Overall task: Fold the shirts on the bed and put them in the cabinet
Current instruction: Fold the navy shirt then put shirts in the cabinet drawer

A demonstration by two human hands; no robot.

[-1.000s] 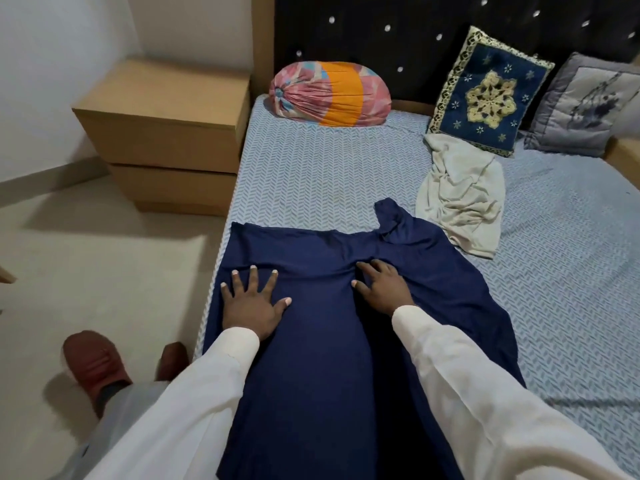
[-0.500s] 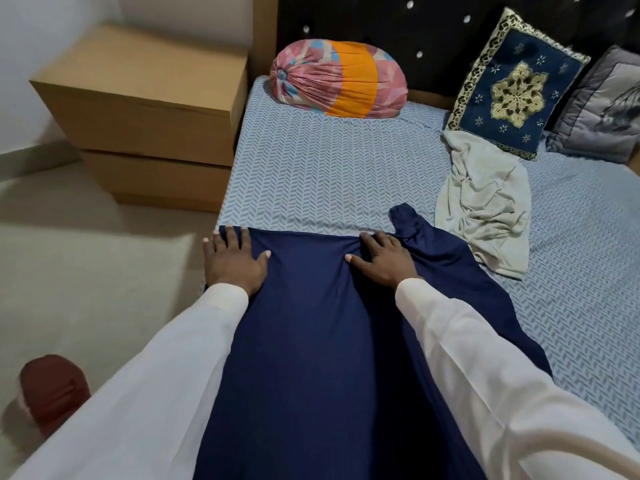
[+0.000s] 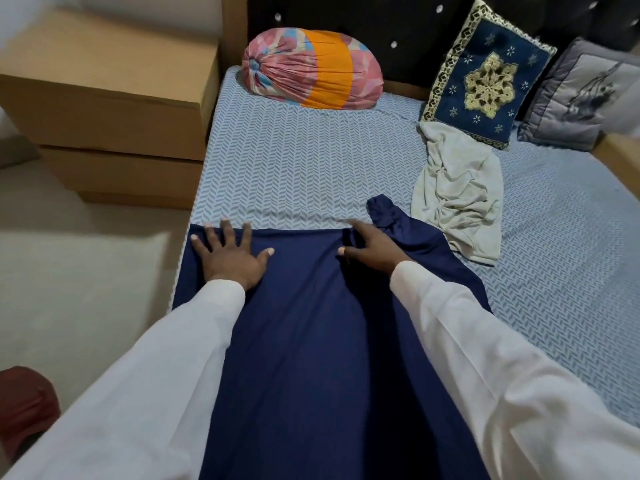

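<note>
Left grip (image 3: 228, 259) and right grip (image 3: 372, 251) flat-fingered on navy shirt (image 3: 311, 341), smoothing; next likely fold sleeve (image 3: 384, 213) beyond right grip.

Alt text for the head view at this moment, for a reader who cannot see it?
A person's left hand, fingers spread, and right hand rest on the far edge of a navy shirt laid out on a bed. A crumpled cream shirt lies to its right, and a wooden cabinet stands left of the bed.

place: home bedroom | evidence: bed (image 3: 311, 174) (patterned sheet), cushions (image 3: 485, 74), wooden drawer cabinet (image 3: 104, 98)
</note>
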